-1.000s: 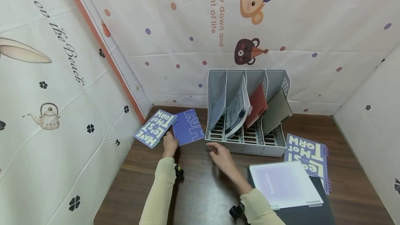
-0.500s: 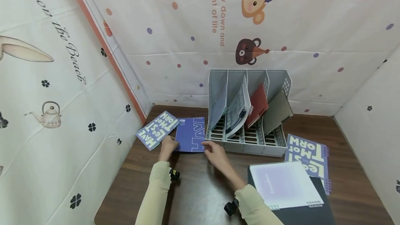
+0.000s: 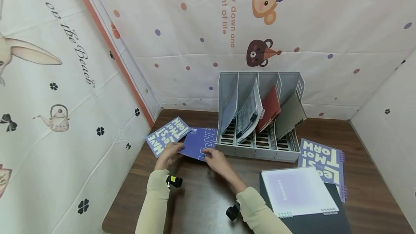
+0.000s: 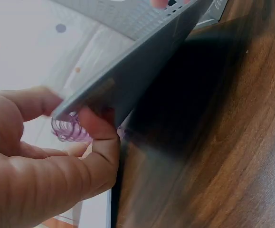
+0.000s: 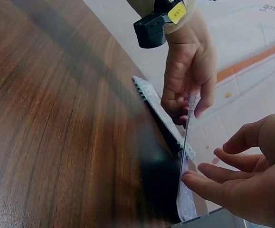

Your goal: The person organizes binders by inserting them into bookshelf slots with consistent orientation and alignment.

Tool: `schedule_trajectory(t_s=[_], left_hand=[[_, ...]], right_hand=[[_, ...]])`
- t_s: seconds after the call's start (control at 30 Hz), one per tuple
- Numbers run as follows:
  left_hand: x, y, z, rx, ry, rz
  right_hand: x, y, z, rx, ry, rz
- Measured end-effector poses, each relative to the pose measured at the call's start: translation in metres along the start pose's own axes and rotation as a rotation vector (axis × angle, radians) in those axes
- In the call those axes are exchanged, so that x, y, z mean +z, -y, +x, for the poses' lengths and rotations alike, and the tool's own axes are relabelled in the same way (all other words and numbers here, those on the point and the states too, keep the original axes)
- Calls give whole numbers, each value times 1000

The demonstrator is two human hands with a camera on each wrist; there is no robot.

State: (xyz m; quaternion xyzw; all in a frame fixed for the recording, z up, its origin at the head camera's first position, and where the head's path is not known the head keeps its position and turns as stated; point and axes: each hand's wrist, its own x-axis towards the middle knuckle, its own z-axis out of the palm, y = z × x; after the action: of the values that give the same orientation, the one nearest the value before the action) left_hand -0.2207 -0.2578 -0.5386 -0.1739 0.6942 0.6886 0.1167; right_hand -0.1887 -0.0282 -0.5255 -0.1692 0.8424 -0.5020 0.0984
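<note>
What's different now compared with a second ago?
The dark blue notebook has come nearer the person and turned; it now tilts up from the table. The left hand pinches its left edge; the right hand has moved left from the organizer's corner to touch its right side. The pale-lettered notebook turned slightly. The organizer and right-hand stack stayed put.

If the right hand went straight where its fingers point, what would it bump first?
Probably the dark purple notebook that the left hand pinches. The right hand looks so close that it may already touch it.
</note>
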Motion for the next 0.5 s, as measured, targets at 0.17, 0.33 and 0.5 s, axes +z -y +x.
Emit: schedule_trajectory(t_s=[0.17, 0.33, 0.5], left_hand=[[-2, -6, -4, -23, 41, 73], [-7, -13, -11, -23, 64, 111], [-15, -19, -15, -19, 119, 65]], right_hand=[[1, 4, 1, 18, 37, -40], [0, 9, 0, 88, 96, 60], [-2, 16, 0, 115, 137, 225]])
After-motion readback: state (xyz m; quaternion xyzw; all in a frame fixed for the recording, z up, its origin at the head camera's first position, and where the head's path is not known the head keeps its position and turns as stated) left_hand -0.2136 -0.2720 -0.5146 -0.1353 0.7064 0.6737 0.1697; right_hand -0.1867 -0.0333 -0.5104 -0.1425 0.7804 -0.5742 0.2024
